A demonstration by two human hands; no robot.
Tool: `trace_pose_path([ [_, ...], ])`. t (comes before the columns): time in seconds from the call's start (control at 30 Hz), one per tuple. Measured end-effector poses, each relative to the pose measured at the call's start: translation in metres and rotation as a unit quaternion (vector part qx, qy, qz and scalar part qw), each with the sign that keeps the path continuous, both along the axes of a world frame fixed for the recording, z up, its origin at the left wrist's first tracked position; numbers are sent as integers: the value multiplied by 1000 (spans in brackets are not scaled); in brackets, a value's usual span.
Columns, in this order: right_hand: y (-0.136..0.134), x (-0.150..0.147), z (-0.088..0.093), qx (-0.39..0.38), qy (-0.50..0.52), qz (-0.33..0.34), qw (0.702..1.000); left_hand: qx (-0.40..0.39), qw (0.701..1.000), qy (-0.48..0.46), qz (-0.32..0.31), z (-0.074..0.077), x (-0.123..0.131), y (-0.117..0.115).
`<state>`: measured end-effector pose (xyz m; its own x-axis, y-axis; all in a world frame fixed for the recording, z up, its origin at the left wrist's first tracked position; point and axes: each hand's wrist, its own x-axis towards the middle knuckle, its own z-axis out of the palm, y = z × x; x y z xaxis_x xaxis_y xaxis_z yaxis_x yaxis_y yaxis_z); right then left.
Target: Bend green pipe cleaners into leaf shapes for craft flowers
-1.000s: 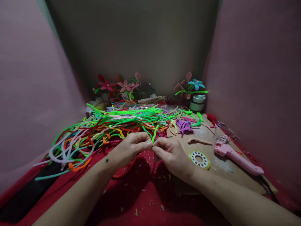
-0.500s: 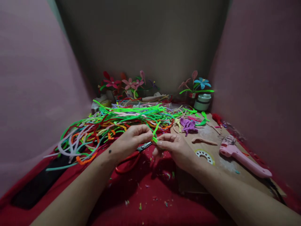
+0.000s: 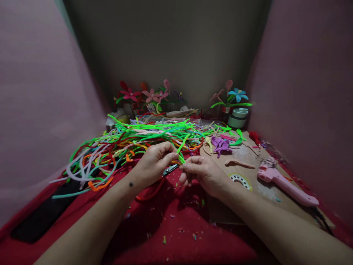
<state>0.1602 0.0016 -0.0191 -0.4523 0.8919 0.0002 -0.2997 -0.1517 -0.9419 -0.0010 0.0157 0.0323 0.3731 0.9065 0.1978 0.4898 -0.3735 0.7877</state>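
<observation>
My left hand (image 3: 154, 162) and my right hand (image 3: 202, 173) meet in the middle, both pinched on a bright green pipe cleaner (image 3: 182, 145) that sticks up between the fingertips. Just behind the hands spreads a big heap of pipe cleaners (image 3: 124, 143) in green, orange, white and red. Red-handled scissors (image 3: 154, 184) lie on the red cloth (image 3: 176, 228) under my left hand, their blades showing between the hands.
A wooden board (image 3: 248, 162) on the right carries a pink glue gun (image 3: 284, 182), a round white and yellow ring (image 3: 241, 181), a purple pipe cleaner piece (image 3: 220, 145) and scraps. Finished pipe cleaner flowers (image 3: 149, 96) and a small jar (image 3: 238, 117) stand at the back wall. Pink walls close both sides.
Both hands have risen slightly and drawn apart a little, uncovering the scissor blades. The green pipe cleaner stays pinched between them and now leans a bit more to the right.
</observation>
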Motion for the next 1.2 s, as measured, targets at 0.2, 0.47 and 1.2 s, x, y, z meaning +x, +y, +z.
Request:
trace_pose_path([
  [0.2,-10,-2,5,216,-201,-154,943,-82,995,-47,-25,1,-3,2],
  [0.47,-10,6,9,544,-303,-299,723,-2,993,79,-82,-1,-2,0],
  [1.2,-4,2,15,26,-135,-94,986,-25,1000,9,-2,-4,4,1],
])
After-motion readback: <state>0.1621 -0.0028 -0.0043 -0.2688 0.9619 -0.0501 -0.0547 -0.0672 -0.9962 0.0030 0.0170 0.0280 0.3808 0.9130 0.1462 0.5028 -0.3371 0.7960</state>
